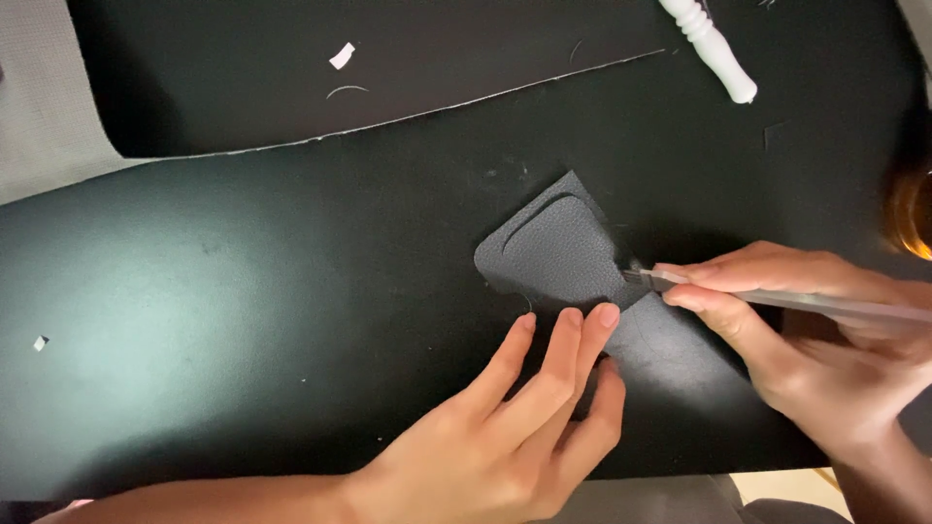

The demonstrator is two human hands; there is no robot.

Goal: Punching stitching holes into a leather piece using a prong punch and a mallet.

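On leather piece (563, 254), left hand (505, 437) presses flat.

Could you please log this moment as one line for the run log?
left hand: fingertips pressing grey leather piece | right hand: holding thin metal knife, tip at leather edge | surface: black mat

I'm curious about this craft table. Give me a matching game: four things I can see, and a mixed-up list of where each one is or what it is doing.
Things:
1. white turned handle
2. grey metal knife
3. dark grey grained leather piece
4. small white paper scrap

Places or states:
A. pinned flat under the left hand fingertips
B. lying at the top edge, right of centre
C. gripped in the right hand, tip at the leather's edge
D. lying on the upper black sheet, left of centre

Pairs: 1-B, 2-C, 3-A, 4-D
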